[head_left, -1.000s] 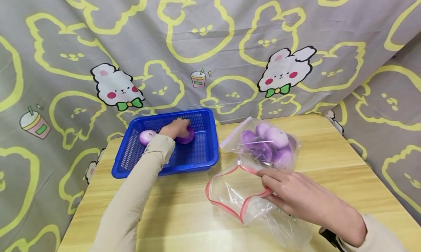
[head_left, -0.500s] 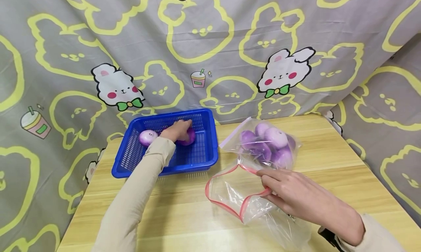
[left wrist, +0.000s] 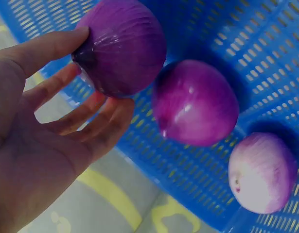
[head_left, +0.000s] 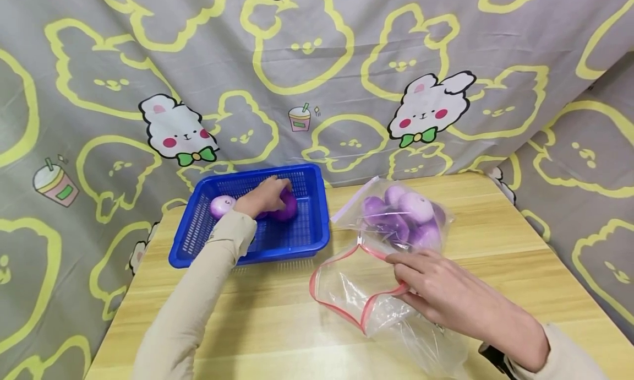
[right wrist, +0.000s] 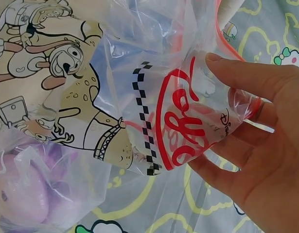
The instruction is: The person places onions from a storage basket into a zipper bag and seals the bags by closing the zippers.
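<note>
In the head view my left hand [head_left: 267, 197] reaches into the blue basket [head_left: 317, 248]. The left wrist view shows its thumb and fingertips on a dark purple onion [left wrist: 125, 48], gripping it from one side. Beside that lie a second purple onion [left wrist: 195, 103] and a paler onion [left wrist: 262, 172], both in the basket. My right hand [head_left: 436, 292] pinches the red-edged rim of a clear zip bag [head_left: 346, 286], whose mouth gapes toward the basket. Cartoon figures and red lettering are printed on this bag, as the right wrist view shows.
Behind the zip bag lies another clear bag with a lilac edge [head_left: 354, 201], full of several purple onions [head_left: 416, 208]. Everything stands on a wooden table [head_left: 277, 325]. A grey patterned curtain [head_left: 346, 66] hangs right behind the basket.
My left hand has shifted within the basket, its fingers now at the side of the dark onion, which sits slightly further right. The right hand and its bag stay in place.
</note>
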Tool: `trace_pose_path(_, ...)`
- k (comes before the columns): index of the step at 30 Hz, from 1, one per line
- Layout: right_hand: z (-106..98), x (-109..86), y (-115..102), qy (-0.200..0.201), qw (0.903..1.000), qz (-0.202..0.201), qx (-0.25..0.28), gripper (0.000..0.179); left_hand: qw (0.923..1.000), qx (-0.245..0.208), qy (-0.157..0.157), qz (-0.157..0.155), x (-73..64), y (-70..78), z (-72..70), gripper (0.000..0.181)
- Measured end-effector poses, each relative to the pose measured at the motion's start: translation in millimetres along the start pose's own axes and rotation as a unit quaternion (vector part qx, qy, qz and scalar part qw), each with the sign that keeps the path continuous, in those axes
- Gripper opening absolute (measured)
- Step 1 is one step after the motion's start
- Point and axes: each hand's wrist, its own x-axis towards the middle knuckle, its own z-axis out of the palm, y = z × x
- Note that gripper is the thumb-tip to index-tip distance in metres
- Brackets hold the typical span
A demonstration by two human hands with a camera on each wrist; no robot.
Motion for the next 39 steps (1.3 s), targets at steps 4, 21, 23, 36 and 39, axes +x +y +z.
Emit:
trace_pose_path(4, 1.2, 0.5, 0.4, 0.022, 0.9997, -0.01, 0.003, 0.028, 0.9998, -0.012, 0.014, 0.005, -8.0, 3.7, -12.4, 0.043)
trace_pose_path(21, 1.5, 0.2, -1.2, 0.029, 0.9995, 0.003, 0.009, 0.02, 0.9906, -0.052, 0.109, 0.064, -63.5, 52.1, -39.1, 0.045)
trace_pose_path(23, 1.0, 0.3, -1.7, 0.026, 0.9996, 0.005, 0.009, 0.022, 0.9875, -0.048, 0.128, 0.078, -70.8, 56.9, -40.5, 0.045)
trace_pose_path(36, 0.5, -0.9, -1.9, 0.027, 0.9994, 0.017, 0.015, 0.024, 0.9577, -0.059, 0.231, 0.162, -121.1, 87.7, -40.6, 0.048)
trace_pose_path(39, 1.3, -0.8, -1.7, 0.041, 0.999, 0.012, 0.016, 0.026, 0.9501, -0.069, 0.245, 0.181, -133.3, 95.5, -36.7, 0.049)
